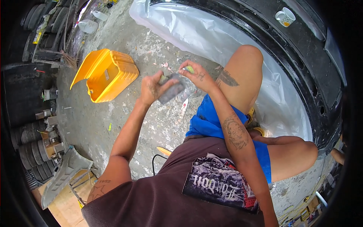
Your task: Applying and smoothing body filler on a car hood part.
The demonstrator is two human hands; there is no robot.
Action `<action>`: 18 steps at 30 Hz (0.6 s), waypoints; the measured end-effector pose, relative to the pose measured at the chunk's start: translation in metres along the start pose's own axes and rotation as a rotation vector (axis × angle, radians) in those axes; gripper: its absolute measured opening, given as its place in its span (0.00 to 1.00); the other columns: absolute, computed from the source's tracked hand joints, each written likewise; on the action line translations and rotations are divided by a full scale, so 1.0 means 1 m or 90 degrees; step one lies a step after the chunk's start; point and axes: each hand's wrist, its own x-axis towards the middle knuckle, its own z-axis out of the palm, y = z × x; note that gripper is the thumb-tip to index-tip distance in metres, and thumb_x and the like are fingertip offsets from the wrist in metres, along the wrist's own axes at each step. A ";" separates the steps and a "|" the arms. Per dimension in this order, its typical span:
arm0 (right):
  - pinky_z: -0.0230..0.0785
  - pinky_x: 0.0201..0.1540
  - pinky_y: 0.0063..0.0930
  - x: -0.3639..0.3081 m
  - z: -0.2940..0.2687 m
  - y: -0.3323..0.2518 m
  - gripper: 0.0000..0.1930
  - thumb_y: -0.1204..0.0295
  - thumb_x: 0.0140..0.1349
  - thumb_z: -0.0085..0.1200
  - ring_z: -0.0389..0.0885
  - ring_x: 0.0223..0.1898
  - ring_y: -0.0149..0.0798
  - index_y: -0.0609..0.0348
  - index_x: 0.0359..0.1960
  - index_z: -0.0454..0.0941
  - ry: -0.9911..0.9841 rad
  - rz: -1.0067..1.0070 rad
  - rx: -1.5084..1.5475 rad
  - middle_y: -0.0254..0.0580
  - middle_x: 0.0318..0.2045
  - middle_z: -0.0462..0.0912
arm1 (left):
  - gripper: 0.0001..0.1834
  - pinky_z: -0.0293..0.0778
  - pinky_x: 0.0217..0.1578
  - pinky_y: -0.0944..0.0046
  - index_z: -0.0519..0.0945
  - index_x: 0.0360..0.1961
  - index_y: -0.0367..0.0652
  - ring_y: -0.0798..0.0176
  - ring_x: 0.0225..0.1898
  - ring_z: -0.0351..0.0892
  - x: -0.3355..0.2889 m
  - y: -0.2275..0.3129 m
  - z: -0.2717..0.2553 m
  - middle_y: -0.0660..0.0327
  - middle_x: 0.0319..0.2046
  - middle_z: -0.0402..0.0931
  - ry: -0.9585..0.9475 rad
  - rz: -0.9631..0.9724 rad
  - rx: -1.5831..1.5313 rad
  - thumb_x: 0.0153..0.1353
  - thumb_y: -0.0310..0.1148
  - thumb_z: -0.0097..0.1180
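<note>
My left hand (152, 87) is closed on a grey flat rectangular piece (173, 93), its thumb lying across the top. The piece is smeared by motion, and a yellow-green patch (163, 79) shows between thumb and fingers. Just to the right, my right hand (199, 78) pinches a small yellow-green piece (189, 69) between thumb and fingers; its exact kind is unclear. The two hands are close together but apart, above the concrete floor. Below the grey piece, a slim white and red tube-like object (184, 107) lies on the floor.
A yellow plastic container, cut open (123, 72), lies left of my hands. Clear plastic sheeting (181, 26) runs under a long black curved panel (261, 32), with a white mug (285, 17) on it. Tyres (36, 153) and clear jugs (88, 26) are at the left.
</note>
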 end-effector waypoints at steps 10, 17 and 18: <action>0.67 0.54 0.32 0.000 0.000 -0.003 0.14 0.59 0.69 0.55 0.77 0.48 0.34 0.58 0.42 0.75 -0.002 0.074 0.016 0.39 0.42 0.80 | 0.23 0.57 0.15 0.64 0.70 0.20 0.37 0.70 0.15 0.55 0.029 -0.010 -0.035 0.58 0.10 0.59 0.096 -0.102 0.067 0.55 0.40 0.71; 0.67 0.54 0.32 -0.003 0.001 -0.003 0.16 0.56 0.69 0.53 0.78 0.49 0.40 0.58 0.44 0.75 0.008 0.070 0.006 0.44 0.42 0.81 | 0.24 0.62 0.15 0.63 0.72 0.18 0.38 0.68 0.13 0.58 0.016 0.009 -0.009 0.52 0.10 0.60 0.022 -0.029 0.051 0.52 0.42 0.74; 0.67 0.54 0.33 -0.003 0.000 -0.003 0.17 0.56 0.70 0.52 0.78 0.48 0.41 0.58 0.44 0.76 0.009 0.074 -0.016 0.45 0.42 0.81 | 0.24 0.62 0.15 0.63 0.71 0.18 0.38 0.70 0.14 0.59 0.017 0.007 -0.012 0.52 0.10 0.62 0.002 -0.021 0.031 0.52 0.41 0.74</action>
